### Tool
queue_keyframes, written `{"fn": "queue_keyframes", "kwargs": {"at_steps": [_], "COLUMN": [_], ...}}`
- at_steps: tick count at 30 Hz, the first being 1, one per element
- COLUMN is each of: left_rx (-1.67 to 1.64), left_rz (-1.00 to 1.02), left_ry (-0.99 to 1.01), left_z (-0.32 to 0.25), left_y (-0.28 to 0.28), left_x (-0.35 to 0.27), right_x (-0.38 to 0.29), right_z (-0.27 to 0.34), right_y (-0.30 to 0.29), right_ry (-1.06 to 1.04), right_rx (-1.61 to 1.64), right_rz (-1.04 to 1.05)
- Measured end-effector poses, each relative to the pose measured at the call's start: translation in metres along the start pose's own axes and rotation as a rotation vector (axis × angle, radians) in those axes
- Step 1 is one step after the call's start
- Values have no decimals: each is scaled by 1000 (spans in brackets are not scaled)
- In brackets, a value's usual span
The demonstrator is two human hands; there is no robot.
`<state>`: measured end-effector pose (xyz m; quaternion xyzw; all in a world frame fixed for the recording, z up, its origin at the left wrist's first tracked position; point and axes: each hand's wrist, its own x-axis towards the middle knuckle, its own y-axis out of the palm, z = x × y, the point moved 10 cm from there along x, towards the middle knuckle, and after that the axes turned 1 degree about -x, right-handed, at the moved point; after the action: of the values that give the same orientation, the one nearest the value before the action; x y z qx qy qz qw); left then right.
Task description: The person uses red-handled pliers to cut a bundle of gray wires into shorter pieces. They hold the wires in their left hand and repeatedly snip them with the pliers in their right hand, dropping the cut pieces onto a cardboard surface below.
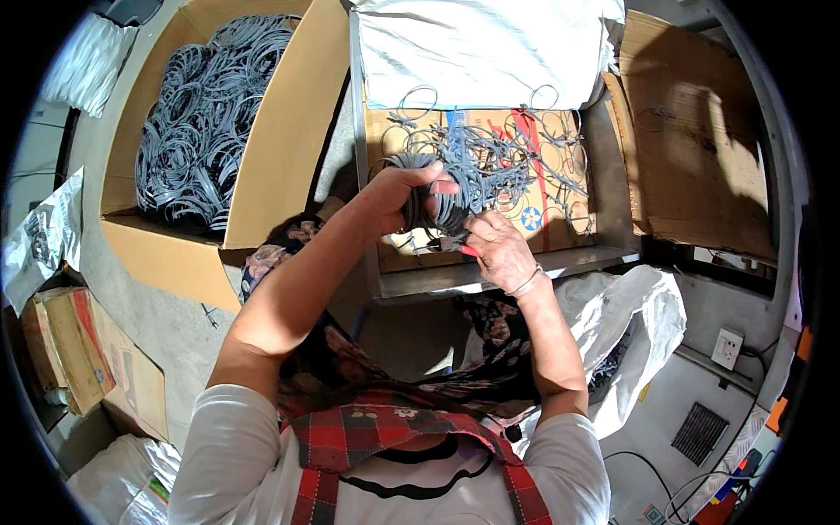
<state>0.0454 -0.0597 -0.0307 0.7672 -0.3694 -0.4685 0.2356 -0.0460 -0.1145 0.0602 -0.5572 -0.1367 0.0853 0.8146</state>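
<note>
My left hand [403, 193] grips a thick bundle of thin grey rings [451, 213], with the thumb across the top. Just to its lower right, my right hand [502, 252] is closed around the red handle [470, 251] of a small tool, apparently a pair of cutters. Its dark metal head [445, 245] points left, just below the bundle; whether the jaws touch a ring cannot be made out. Behind both hands, tangled grey rings with small stubs [489, 154] lie on a printed cardboard sheet [558, 223] inside a metal-edged tray [446, 283].
At left stands an open carton [289, 125] heaped with grey rings [203, 125]. A white sack [485, 46] covers the tray's far end. Cardboard [689, 138] leans at right. An open plastic bag [650, 295] sits by my right forearm, near a wall socket [728, 348].
</note>
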Motion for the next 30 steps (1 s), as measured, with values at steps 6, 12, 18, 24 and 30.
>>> {"fn": "queue_keyframes", "kwargs": {"at_steps": [6, 12, 18, 24, 30], "left_rx": [226, 577, 735, 914, 853], "left_rz": [-163, -197, -216, -261, -191], "left_ry": [199, 400, 370, 384, 421], "left_z": [-25, -38, -28, -29, -23], "left_y": [-24, -11, -8, -2, -10], "left_x": [0, -12, -6, -10, -2], "right_x": [2, -21, -25, -28, -27], "right_z": [-6, -53, -56, -58, -57], "right_y": [-21, -23, -13, -16, -17], "right_ry": [198, 612, 622, 591, 579], "right_rx": [216, -126, -149, -225, -156], "right_rz": [-211, -129, -5, 0, -2]}}
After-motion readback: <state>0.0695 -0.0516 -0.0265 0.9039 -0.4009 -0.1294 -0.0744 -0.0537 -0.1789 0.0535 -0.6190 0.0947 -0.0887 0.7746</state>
